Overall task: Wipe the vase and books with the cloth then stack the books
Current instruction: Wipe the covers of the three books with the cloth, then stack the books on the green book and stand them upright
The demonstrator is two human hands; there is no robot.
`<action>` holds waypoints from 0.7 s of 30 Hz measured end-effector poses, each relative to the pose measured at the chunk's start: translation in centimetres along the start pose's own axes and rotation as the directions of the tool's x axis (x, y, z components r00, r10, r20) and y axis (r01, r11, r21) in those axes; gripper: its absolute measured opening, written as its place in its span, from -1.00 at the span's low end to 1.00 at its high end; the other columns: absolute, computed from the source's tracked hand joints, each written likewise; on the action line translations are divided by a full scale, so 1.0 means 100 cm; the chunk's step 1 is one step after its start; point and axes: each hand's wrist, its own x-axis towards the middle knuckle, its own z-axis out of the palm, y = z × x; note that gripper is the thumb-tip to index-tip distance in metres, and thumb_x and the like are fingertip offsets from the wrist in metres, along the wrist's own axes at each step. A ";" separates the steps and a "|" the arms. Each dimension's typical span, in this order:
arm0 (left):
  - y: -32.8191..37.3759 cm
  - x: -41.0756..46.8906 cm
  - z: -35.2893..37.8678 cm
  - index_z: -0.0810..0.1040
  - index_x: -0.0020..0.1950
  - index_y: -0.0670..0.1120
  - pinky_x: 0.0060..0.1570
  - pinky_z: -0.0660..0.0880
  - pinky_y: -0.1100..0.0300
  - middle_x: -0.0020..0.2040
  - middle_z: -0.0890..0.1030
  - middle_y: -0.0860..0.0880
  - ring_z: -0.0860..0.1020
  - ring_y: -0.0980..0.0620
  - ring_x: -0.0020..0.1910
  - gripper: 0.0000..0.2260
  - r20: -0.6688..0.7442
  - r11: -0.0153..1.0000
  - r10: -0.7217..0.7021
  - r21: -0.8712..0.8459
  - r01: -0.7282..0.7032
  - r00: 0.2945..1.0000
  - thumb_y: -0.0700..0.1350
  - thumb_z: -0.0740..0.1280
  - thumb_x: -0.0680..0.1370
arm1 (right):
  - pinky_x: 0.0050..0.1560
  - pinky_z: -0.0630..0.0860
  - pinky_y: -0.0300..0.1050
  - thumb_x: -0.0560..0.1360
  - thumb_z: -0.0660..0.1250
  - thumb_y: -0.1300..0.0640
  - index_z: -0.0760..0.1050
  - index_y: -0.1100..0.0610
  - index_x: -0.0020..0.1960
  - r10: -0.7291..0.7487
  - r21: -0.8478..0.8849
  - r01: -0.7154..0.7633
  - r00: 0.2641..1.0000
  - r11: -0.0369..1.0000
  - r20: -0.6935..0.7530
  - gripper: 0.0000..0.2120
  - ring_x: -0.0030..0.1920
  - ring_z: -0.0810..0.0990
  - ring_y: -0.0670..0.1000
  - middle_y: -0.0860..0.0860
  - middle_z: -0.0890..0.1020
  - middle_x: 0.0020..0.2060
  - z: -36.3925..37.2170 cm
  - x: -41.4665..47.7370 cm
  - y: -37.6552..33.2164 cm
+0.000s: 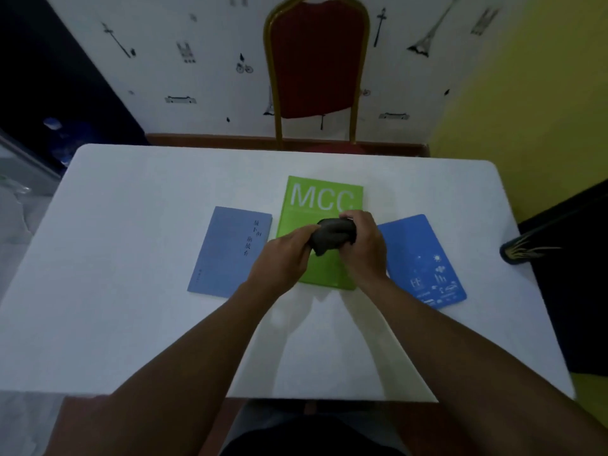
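Both hands are gripping a dark bunched cloth (334,236) above the green book (316,225) lying at the white table's (131,291) centre. The left hand (286,258) is pinching the cloth's end at 9 o'clock between curled fingers, while the right hand (363,245) is closing around its 3 o'clock side. A pale blue book (227,255) is lying at the green one's 9 o'clock, a bright blue book (424,261) at its 3 o'clock. A red chair (316,60) is standing at 12 o'clock.

Dark cloth (332,236) bunched above three flat books (320,232)
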 end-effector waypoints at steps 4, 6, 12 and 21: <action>-0.014 -0.025 0.000 0.50 0.41 -0.12 -0.20 0.60 0.00 0.09 0.69 -0.20 0.67 -0.26 -0.12 -0.63 0.058 1.000 -0.011 0.006 0.011 0.998 -0.20 0.24 0.60 | -0.19 0.54 0.04 0.32 0.46 0.31 0.64 0.14 0.07 -0.242 -0.188 0.266 0.960 0.946 0.141 -0.67 -0.17 0.63 0.24 0.08 0.70 -0.05 -0.028 -0.023 0.021; -0.028 -0.046 0.001 0.46 0.46 -0.13 0.00 0.64 -0.10 0.31 0.61 -0.18 0.65 -0.24 0.15 -0.59 0.125 0.998 0.021 0.052 -0.028 0.992 -0.28 0.28 0.60 | -0.25 0.54 0.02 0.33 0.49 0.27 0.67 0.15 0.06 -0.414 -0.180 0.456 0.881 0.872 0.229 -0.70 -0.25 0.63 0.22 0.08 0.71 -0.10 -0.040 -0.042 0.032; -0.061 -0.128 0.019 0.49 0.43 -0.21 0.39 0.42 -0.18 0.48 0.44 -0.18 0.45 -0.20 0.44 -0.54 0.397 0.957 0.225 0.082 -0.278 0.890 -0.19 0.22 0.53 | 0.35 0.49 0.06 0.33 0.43 -0.02 0.61 0.13 0.33 -0.417 -0.027 0.629 0.546 0.777 0.727 -0.41 0.33 0.58 0.16 0.14 0.60 0.36 -0.048 -0.121 0.061; -0.025 -0.137 0.063 0.46 0.46 -0.22 0.34 0.45 -0.12 0.39 0.53 -0.23 0.54 -0.22 0.33 -0.60 0.276 0.968 0.033 0.232 -0.100 0.961 -0.12 0.20 0.64 | 0.27 0.59 0.22 0.52 0.41 0.34 0.64 0.28 0.26 -0.365 -0.098 0.479 0.771 0.872 0.522 -0.69 0.24 0.65 0.29 0.26 0.66 0.24 -0.037 -0.155 0.061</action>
